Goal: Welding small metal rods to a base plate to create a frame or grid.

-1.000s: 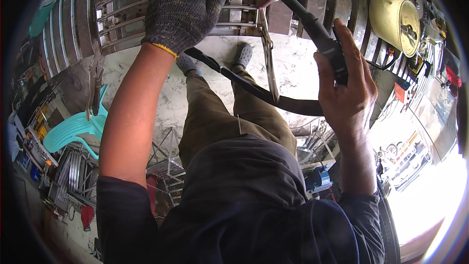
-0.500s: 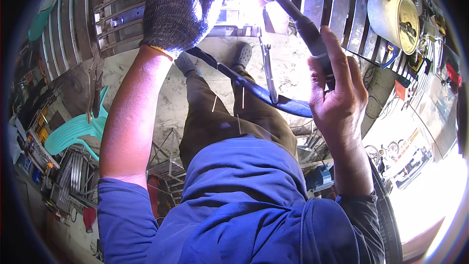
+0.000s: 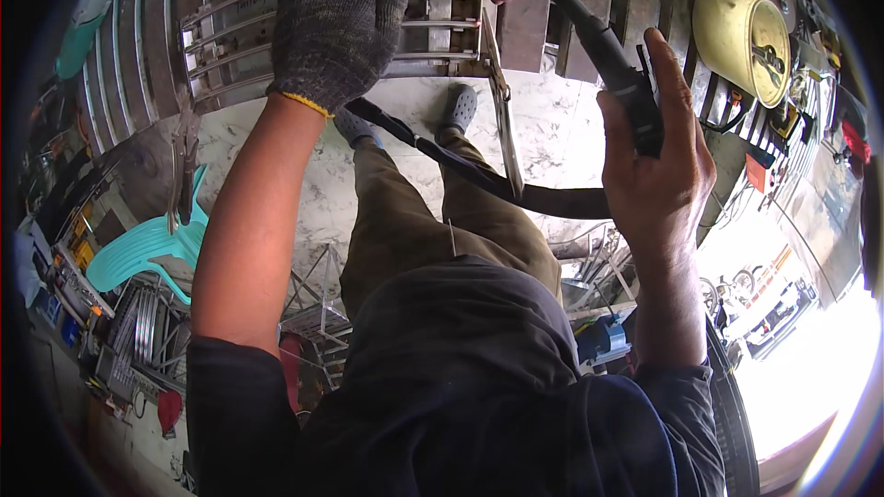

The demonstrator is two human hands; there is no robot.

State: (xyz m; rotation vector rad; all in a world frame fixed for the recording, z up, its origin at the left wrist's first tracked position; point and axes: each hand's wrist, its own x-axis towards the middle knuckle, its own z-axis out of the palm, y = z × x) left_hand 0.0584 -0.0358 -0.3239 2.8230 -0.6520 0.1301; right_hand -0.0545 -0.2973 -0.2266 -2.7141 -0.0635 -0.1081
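Observation:
My left hand (image 3: 331, 32), in a dark knitted glove with a yellow cuff edge, lies palm down with fingers stretched over a barred metal frame (image 3: 440, 25). Its fingertips run past the top edge of the picture. Bare, my right hand (image 3: 661, 166) wraps round the black handle of a welding torch (image 3: 597, 44). The torch's pinkish nozzle points left, beside the frame's right end, and shows no arc. From the torch handle a dark hose (image 3: 552, 201) sags leftward across my legs. Locking clamps grip near the frame's right end (image 3: 503, 106) and left end (image 3: 182, 156).
The frame rests on a slatted metal bench (image 3: 580, 14). A cream bucket (image 3: 723, 32) with tools in it stands at the bench's right. Below left is a turquoise plastic chair (image 3: 138, 253). A blue object (image 3: 603, 340) and metal racks (image 3: 318, 327) stand near my legs.
The bright arc at the nozzle has gone out, and the light has dimmed. My right hand and the torch have shifted slightly right. My left hand stays on the frame, its thumb drawn closer in.

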